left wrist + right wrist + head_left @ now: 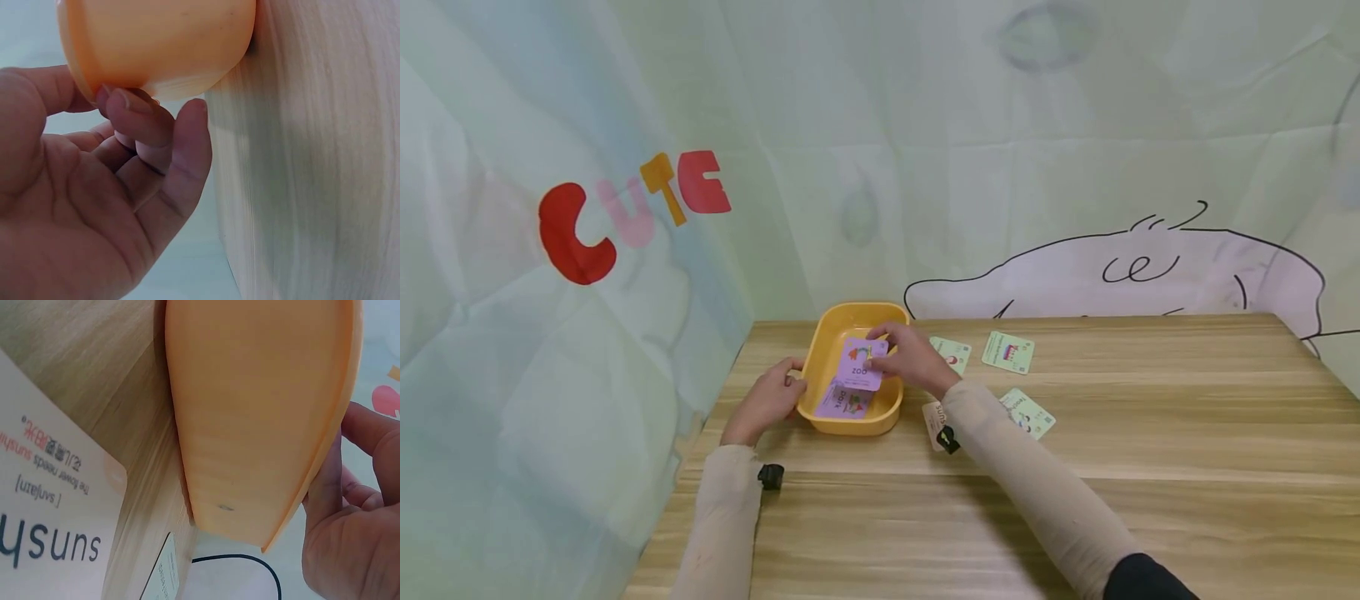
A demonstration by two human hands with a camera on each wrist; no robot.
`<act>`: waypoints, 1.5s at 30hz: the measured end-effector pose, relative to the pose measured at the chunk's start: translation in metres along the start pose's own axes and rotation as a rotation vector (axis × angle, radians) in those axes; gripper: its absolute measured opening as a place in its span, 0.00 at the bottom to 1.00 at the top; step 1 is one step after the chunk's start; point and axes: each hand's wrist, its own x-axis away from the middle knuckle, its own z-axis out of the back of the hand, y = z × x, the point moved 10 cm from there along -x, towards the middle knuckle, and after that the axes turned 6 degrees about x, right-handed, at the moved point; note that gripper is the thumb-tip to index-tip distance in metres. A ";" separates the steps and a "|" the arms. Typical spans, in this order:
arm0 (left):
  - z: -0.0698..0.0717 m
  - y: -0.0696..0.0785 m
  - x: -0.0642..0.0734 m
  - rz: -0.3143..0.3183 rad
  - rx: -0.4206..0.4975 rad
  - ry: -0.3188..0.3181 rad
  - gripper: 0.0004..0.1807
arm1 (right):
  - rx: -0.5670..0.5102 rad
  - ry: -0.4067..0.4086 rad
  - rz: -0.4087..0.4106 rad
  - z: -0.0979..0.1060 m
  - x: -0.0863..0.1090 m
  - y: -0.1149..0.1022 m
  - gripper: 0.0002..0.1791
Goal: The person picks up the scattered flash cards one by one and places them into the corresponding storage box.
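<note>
A yellow plastic basin (854,426) stands at the table's back left. My left hand (767,402) holds its left rim between thumb and fingers; the left wrist view shows the fingers curled against the basin wall (162,44). Over the basin, my right hand (917,358) pinches a purple card (857,367) printed "zoo" at its right edge. Beneath it, inside the basin, lies another purple card (842,404) reading "park". In the right wrist view the basin side (262,425) hides that card and the right fingertips.
Right of the basin lie green cards (1009,352), one partly behind the right hand and another (1030,413) by the forearm. A pale card (934,425) starting "suns" lies partly under the right wrist. A printed cloth backdrop (820,250) borders the wooden table (1187,400).
</note>
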 end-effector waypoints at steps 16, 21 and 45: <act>-0.001 0.002 0.003 0.007 0.001 -0.001 0.21 | 0.007 -0.009 -0.038 0.001 0.000 0.004 0.24; -0.001 0.002 0.004 0.013 0.008 -0.006 0.20 | -0.025 -0.015 -0.059 0.000 0.001 0.006 0.23; -0.001 0.000 0.003 0.014 0.013 -0.010 0.21 | 0.061 0.014 -0.060 0.001 0.004 0.004 0.23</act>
